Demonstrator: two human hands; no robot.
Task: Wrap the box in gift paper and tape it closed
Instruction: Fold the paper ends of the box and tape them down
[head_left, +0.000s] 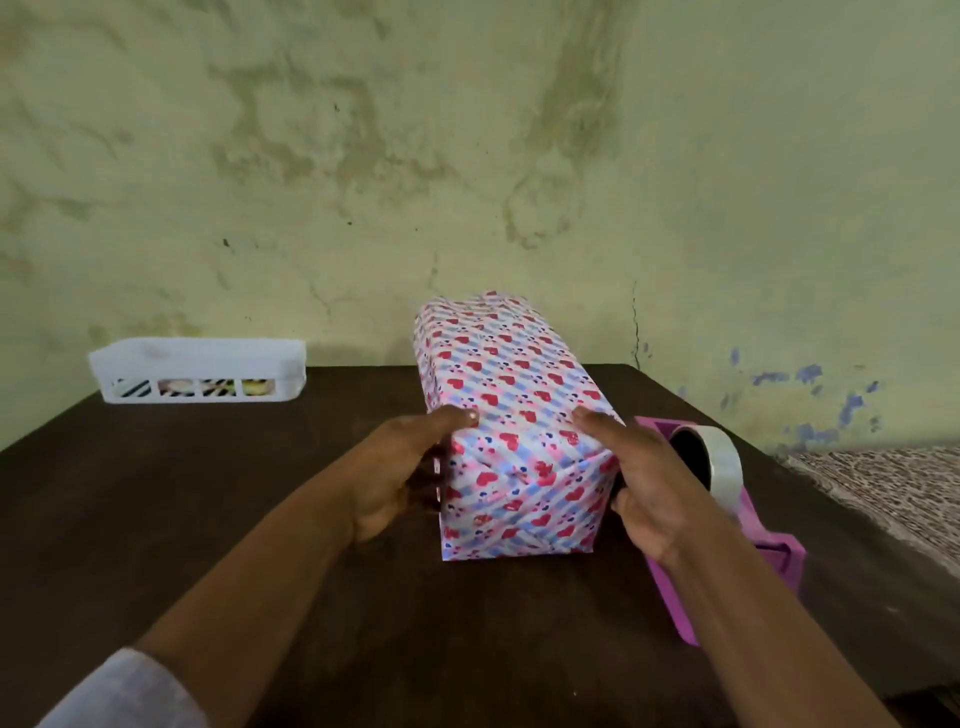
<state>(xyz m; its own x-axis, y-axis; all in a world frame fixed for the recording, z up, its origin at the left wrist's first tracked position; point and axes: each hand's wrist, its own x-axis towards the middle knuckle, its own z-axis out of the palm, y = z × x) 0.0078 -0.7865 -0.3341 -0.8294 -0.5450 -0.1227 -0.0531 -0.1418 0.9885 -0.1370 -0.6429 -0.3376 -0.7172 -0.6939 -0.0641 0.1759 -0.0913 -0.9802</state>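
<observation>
A long box (511, 415) covered in heart-patterned gift paper lies on the dark wooden table (260, 493), its length pointing away from me. The near end shows folded paper flaps. My left hand (410, 473) grips the box's near left corner, thumb on top and fingers curled along the side. My right hand (641, 478) grips the near right corner the same way. A roll of clear tape (719, 460) sits in a pink dispenser (769, 556) just right of the box, partly behind my right hand.
A white plastic basket (197, 371) with small items stands at the table's back left, against the stained wall. A patterned cloth surface (893, 483) lies beyond the table's right edge.
</observation>
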